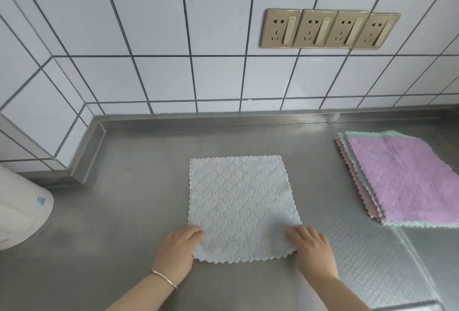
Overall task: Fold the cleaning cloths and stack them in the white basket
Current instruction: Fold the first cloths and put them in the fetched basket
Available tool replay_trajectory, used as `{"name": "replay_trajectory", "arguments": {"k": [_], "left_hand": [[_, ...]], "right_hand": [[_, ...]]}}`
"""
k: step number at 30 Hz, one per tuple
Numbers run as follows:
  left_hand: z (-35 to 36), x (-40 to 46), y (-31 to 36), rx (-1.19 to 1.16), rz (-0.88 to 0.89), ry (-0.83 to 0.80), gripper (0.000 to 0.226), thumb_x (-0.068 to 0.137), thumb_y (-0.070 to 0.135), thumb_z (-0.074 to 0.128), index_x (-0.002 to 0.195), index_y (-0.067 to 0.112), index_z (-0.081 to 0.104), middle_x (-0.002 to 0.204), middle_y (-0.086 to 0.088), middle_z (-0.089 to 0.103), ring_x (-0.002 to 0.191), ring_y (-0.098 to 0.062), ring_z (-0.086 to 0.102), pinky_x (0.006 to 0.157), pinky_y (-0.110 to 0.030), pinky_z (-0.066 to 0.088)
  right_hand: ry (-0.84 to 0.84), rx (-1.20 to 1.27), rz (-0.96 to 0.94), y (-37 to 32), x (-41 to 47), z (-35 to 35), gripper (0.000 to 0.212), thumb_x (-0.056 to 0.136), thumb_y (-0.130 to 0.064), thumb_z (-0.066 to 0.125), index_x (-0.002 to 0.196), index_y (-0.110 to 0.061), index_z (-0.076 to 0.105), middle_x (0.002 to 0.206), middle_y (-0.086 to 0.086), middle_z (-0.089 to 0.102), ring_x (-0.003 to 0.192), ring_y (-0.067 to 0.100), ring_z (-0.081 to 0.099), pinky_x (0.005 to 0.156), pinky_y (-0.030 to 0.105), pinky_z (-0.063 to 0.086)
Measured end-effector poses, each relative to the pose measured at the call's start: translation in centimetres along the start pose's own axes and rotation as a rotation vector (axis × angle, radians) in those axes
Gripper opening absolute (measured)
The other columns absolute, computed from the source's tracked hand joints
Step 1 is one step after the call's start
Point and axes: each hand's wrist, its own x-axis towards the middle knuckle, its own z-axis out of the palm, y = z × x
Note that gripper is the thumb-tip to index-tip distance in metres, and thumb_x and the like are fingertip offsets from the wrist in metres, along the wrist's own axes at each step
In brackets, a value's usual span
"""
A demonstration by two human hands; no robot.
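Both hands [178, 251] [311, 248] grip grey cloth [238, 201] near-edge corners

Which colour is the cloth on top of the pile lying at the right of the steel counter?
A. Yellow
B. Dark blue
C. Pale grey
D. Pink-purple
D: the top cloth of the pile of fluffy cleaning cloths is pink-purple, with mint green and pale edges peeking out beneath it; the pale grey quilted cloth lies apart, spread flat in the middle of the stainless steel counter.
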Motion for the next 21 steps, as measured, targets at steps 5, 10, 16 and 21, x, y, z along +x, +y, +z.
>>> {"name": "replay_trajectory", "arguments": {"k": [5,10,16,21], "left_hand": [[-2.0,0.2,-0.6,-0.178,-0.171,-0.091,0.049,0.049,0.002,0.071,0.089,0.031,0.073,0.094,0.017,0.070,0.083,-0.006,0.068,0.072,-0.013,0.045],[-3.9,0.2,-1.3,-0.208,-0.216,-0.369,0.028,0.088,0.016,0.044,0.095,0.028,0.068,0.082,0.021,0.059,0.090,-0.014,0.060,0.061,-0.008,0.032],[-4.8,-0.1,-1.6,-0.139,-0.280,-0.755,0.042,0.092,0.038,0.049,0.058,0.022,0.029,0.058,0.006,0.033,0.051,-0.007,0.027,0.048,-0.019,0.020],[-5.3,1.5,-1.9,-0.379,-0.452,-0.524,0.034,0.094,0.038,0.047,0.065,0.022,0.039,0.064,0.008,0.036,0.057,-0.006,0.031,0.052,-0.019,0.025]], "right_hand": [[-0.072,0.129,0.053,1.4,0.9,-1.9,0.032,0.051,-0.008,0.081,0.068,-0.031,0.070,0.072,-0.019,0.065,0.070,0.017,0.063,0.058,0.025,0.044],[-0.522,0.148,0.101,2.0,1.5,-5.6,0.021,0.089,-0.028,0.052,0.077,-0.040,0.063,0.077,-0.012,0.053,0.087,0.015,0.054,0.067,0.021,0.039],[-0.947,0.159,0.102,2.6,3.1,-7.3,0.036,0.085,-0.027,0.057,0.054,-0.025,0.037,0.059,-0.009,0.039,0.055,0.002,0.035,0.051,0.019,0.025],[-0.745,0.504,0.416,2.6,4.9,-6.8,0.009,0.087,-0.021,0.059,0.080,-0.016,0.061,0.077,-0.001,0.057,0.069,0.011,0.052,0.065,0.029,0.044]]}}
